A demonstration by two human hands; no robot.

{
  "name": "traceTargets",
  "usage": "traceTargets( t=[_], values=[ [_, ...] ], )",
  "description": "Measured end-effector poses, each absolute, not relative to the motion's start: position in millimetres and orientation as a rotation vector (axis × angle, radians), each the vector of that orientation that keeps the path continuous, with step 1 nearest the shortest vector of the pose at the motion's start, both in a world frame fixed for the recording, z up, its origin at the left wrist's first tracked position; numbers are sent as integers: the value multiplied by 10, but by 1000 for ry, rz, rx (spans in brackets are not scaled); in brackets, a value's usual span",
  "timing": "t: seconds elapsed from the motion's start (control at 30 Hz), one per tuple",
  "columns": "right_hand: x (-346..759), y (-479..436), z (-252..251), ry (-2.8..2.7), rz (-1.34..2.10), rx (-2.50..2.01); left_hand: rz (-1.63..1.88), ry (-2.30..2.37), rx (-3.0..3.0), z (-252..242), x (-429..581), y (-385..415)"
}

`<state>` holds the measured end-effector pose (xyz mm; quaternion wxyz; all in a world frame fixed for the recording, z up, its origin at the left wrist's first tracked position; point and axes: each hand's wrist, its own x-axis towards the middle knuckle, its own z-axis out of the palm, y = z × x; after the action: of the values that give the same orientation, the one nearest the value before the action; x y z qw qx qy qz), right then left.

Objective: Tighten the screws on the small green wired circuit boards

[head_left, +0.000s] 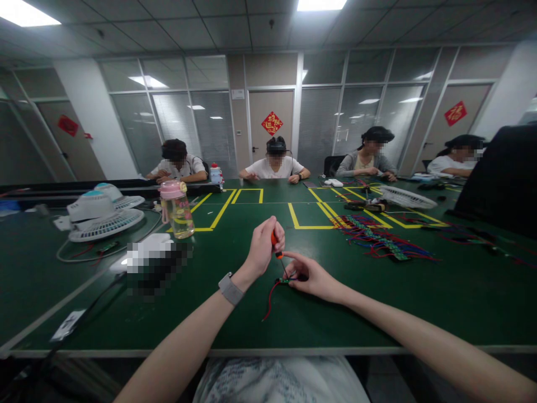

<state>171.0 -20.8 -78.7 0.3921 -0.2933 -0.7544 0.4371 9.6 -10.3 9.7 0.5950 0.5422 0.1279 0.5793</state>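
one glass-walled office [268, 73] with three doors [271, 102], one red diamond sign [272, 123] on each; one green table [260, 338] lined with yellow tape [222, 210]; four people [274, 168] seated across it; one pink-lidded bottle [180, 217] at left; two hands — left hand [260, 247] wrapped around one orange screwdriver [274, 239], right hand [312, 277] pinching one small circuit board [285, 281] on the table — right under the screwdriver's tip.

Office-style room, lit from overhead

From my end I see a grey tiled ceiling [180, 36] with bright light panels [321, 5]; glass partitions [321, 120] across the back, some with blinds [172, 117]; beige door [259, 105] mid-back, red diamond sign [272, 123] on it; white pillar [90, 106] at left; dark chair [334, 165] on the far side; green worktop [235, 330] up front, yellow tape lines [222, 211].
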Motion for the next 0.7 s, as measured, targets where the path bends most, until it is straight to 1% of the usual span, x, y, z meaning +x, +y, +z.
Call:
traceTargets(
  t=[0.7],
  values=[
    [1720,-224,-763,-1883,1158,-746,1359,295,1226,131,75,-97]
  ],
)
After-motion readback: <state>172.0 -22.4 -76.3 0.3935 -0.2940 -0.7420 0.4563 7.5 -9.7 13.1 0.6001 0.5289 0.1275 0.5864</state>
